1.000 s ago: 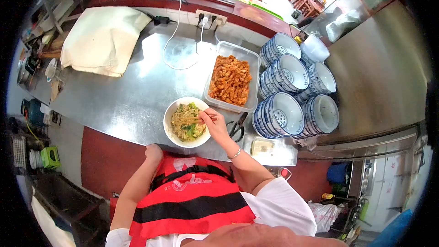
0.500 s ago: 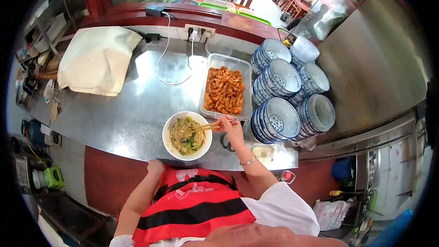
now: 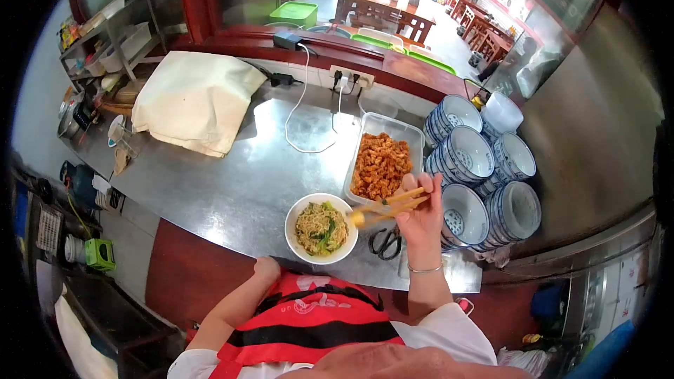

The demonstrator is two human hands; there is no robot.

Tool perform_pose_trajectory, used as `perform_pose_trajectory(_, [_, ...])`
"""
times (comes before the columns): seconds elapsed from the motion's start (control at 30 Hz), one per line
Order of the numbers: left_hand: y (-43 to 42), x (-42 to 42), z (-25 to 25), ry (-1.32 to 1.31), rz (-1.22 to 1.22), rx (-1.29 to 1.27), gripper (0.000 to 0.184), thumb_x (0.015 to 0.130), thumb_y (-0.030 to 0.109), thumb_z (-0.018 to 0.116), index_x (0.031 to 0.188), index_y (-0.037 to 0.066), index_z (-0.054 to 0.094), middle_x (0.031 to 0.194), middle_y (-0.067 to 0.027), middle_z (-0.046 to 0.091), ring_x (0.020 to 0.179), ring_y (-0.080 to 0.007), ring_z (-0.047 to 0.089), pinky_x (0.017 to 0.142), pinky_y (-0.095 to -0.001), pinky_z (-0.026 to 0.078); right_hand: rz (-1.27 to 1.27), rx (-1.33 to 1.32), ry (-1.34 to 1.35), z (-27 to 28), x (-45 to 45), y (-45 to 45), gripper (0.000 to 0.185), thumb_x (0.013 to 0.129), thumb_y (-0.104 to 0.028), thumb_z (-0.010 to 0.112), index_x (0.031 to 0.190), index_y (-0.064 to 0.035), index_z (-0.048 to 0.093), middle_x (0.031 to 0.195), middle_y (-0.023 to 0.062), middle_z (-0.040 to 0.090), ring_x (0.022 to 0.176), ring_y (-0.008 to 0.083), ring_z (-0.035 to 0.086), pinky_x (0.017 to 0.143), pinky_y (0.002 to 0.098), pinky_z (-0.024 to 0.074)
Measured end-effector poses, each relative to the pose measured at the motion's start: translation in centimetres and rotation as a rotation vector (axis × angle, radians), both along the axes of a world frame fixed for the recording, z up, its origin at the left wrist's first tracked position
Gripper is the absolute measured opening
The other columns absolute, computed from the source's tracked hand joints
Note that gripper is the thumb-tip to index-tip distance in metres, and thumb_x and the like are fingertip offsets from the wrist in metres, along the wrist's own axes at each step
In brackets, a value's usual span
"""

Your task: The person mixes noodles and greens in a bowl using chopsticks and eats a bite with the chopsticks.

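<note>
My right hand (image 3: 423, 214) is raised over the counter's front right, closed round a pair of chopsticks (image 3: 394, 206). Something yellowish and blurred shows at the chopsticks' tips, just right of a white bowl (image 3: 302, 253). Noodles with green leaves (image 3: 321, 228) lie in that bowl. Behind my right hand is a clear plastic container (image 3: 417, 139) of reddish-brown food pieces (image 3: 381, 161). Black-handled scissors (image 3: 385, 243) rest between the bowl and my right wrist. My left hand (image 3: 267, 268) hangs at the counter's front edge, near the apron; its fingers are hidden.
Stacks of blue-and-white bowls (image 3: 466, 154) stand at the right of the steel counter (image 3: 210, 189). A cream cloth (image 3: 200, 98) lies at the back left. A white cable (image 3: 289, 126) loops behind the noodle bowl. Beyond the ledge, people are visible among tables (image 3: 382, 3).
My right hand has lifted the chopsticks out of the bowl and moved right, now higher above the counter. The view has shifted, so the counter items appear further right. My left hand stays by the edge.
</note>
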State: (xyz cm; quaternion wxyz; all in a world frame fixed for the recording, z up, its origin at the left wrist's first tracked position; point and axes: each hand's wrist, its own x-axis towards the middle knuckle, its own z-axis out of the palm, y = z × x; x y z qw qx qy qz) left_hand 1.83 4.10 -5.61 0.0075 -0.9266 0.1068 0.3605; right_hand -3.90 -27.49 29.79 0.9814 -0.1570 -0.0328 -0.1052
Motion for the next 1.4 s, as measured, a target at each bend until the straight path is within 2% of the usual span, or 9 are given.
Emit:
perform_pose_trajectory(0.1, [-0.5, -0.2, 2.9, 0.015, 0.094, -0.023, 0.033, 0.080, 0.022, 0.056, 0.105, 0.001, 0.062, 0.110, -0.0196, 0.059, 0.099, -0.0316, 0.060, 0.080, -0.0376, 0.051, 0.070, -0.045, -0.181, 2.6, 0.0, 0.9, 0.035, 0.095, -0.040, 0.039, 0.071, -0.0135, 0.045, 0.069, 0.0020, 0.038, 0.055, 0.0124, 0.038, 0.050, 0.0249, 0.0333])
perform_pose_trajectory(0.4, [1.8, 0.4, -5.8, -0.062, -0.107, -0.046, 0.031, 0.081, 0.020, 0.052, 0.102, -0.001, 0.062, 0.108, -0.0202, 0.060, 0.098, -0.0328, 0.060, 0.079, -0.0394, 0.051, 0.268, -0.126, -0.530, 3.9, -0.3, 1.0, 0.041, 0.094, -0.045, 0.035, 0.070, -0.0141, 0.045, 0.069, 0.0065, 0.044, 0.050, 0.0182, 0.044, 0.046, 0.0275, 0.0335])
perform_pose_trajectory(0.73, [-0.4, -0.6, 3.0, -0.047, -0.014, -0.074, 0.029, 0.080, 0.017, 0.052, 0.098, -0.003, 0.063, 0.101, -0.0201, 0.062, 0.095, -0.0323, 0.062, 0.077, -0.0399, 0.051, 0.258, -0.016, -0.455, 2.8, -0.4, 0.3, 0.041, 0.094, -0.045, 0.036, 0.069, -0.0131, 0.042, 0.067, 0.0060, 0.040, 0.054, 0.0181, 0.043, 0.050, 0.0275, 0.0348])
perform_pose_trajectory(0.87, [-0.2, -0.4, 1.6, -0.090, -0.076, -0.093, 0.024, 0.082, 0.018, 0.050, 0.093, 0.007, 0.068, 0.100, -0.0138, 0.065, 0.094, -0.0294, 0.063, 0.078, -0.0379, 0.051, 0.016, -0.254, -0.128, -2.6, 0.3, -2.1, 0.038, 0.095, -0.041, 0.037, 0.071, -0.0117, 0.044, 0.069, 0.0038, 0.040, 0.060, 0.0177, 0.045, 0.057, 0.0310, 0.0408])
perform_pose_trajectory(0.9, [1.3, -0.6, -3.0, -0.211, -0.204, -0.218, 0.024, 0.082, 0.018, 0.048, 0.091, 0.009, 0.069, 0.096, -0.0124, 0.066, 0.092, -0.0272, 0.063, 0.075, -0.0392, 0.051, -0.167, -0.493, 0.082, -5.1, 0.6, -2.6, 0.037, 0.095, -0.038, 0.039, 0.072, -0.0099, 0.046, 0.072, 0.0046, 0.044, 0.063, 0.0190, 0.048, 0.058, 0.0315, 0.0416])
perform_pose_trajectory(0.97, [1.4, -0.9, -2.1, -0.206, -0.243, -0.212, 0.025, 0.082, 0.019, 0.048, 0.088, 0.008, 0.070, 0.093, -0.0139, 0.066, 0.086, -0.0282, 0.064, 0.071, -0.0410, 0.052, -0.250, -0.749, 0.317, -7.7, 0.2, -2.0, 0.034, 0.095, -0.033, 0.041, 0.077, -0.0057, 0.049, 0.077, 0.0066, 0.052, 0.069, 0.0214, 0.053, 0.061, 0.0331, 0.0439])
perform_pose_trajectory(1.07, [0.3, -0.5, 0.1, -0.073, -0.017, -0.076, 0.023, 0.083, 0.015, 0.049, 0.090, 0.004, 0.068, 0.098, -0.0174, 0.064, 0.091, -0.0316, 0.063, 0.073, -0.0400, 0.053, -0.125, -0.869, 0.373, -10.3, 0.0, 0.1, 0.029, 0.094, -0.025, 0.045, 0.082, -0.0007, 0.055, 0.079, 0.0077, 0.059, 0.071, 0.0182, 0.057, 0.064, 0.0311, 0.0469])
perform_pose_trajectory(1.17, [-0.5, -0.6, 1.6, -0.103, 0.168, -0.071, 0.022, 0.083, 0.014, 0.050, 0.092, 0.003, 0.067, 0.101, -0.0201, 0.062, 0.093, -0.0322, 0.062, 0.072, -0.0394, 0.053, -0.097, -1.384, 0.438, -13.7, -1.0, 1.5, 0.022, 0.090, -0.016, 0.052, 0.082, 0.0029, 0.060, 0.075, 0.0030, 0.059, 0.070, 0.0084, 0.056, 0.062, 0.0229, 0.0466])
perform_pose_trajectory(1.4, [-0.6, -0.8, 2.1, -0.155, 0.115, -0.038, 0.025, 0.083, 0.016, 0.052, 0.095, -0.003, 0.064, 0.100, -0.0218, 0.061, 0.090, -0.0317, 0.063, 0.071, -0.0379, 0.054, 0.004, -1.448, 0.384, -17.1, -0.8, 4.1, 0.024, 0.092, -0.016, 0.049, 0.080, 0.0027, 0.059, 0.075, 0.0028, 0.059, 0.068, 0.0086, 0.055, 0.064, 0.0220, 0.0458])
